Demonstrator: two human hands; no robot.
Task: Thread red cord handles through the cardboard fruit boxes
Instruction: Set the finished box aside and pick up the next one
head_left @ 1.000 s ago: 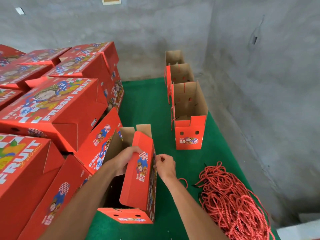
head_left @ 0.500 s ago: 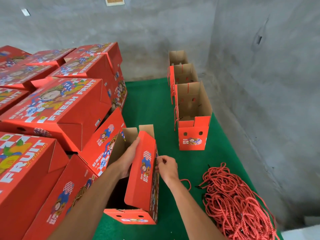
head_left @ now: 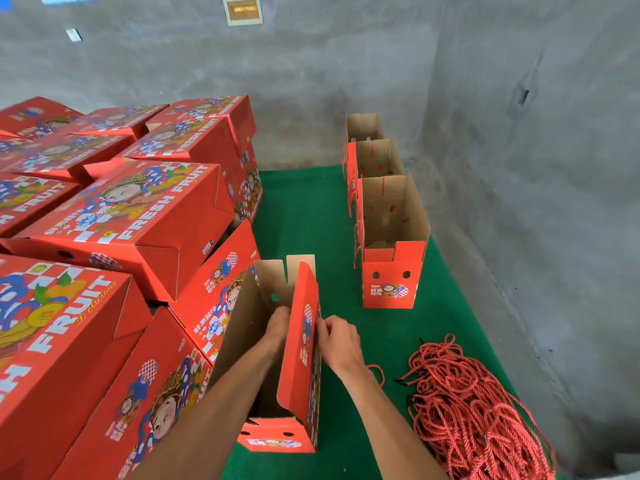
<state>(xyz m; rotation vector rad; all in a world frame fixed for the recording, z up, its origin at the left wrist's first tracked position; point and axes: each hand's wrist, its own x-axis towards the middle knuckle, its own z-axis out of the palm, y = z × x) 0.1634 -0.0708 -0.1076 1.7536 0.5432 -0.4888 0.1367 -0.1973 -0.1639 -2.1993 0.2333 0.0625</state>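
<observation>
An open red cardboard fruit box (head_left: pixel 298 372) stands upright on the green mat in front of me. My left hand (head_left: pixel 277 325) reaches down inside it, against the inner face of its right wall; its fingers are hidden behind that wall. My right hand (head_left: pixel 334 337) is outside the same wall, fingers curled and pinching at a spot on it. A loop of red cord (head_left: pixel 379 374) shows below my right wrist. A pile of red cord handles (head_left: pixel 467 414) lies on the mat to the right.
Stacks of closed red fruit boxes (head_left: pixel 117 220) fill the left side. Three open boxes (head_left: pixel 391 237) stand in a row at the back right, with cords hanging on their left sides. The green mat (head_left: pixel 304 209) ends at grey concrete walls behind and to the right.
My left hand has slid from the top edge of the box wall down into the box. My right hand stays at the outer wall. The camera has tilted slightly.
</observation>
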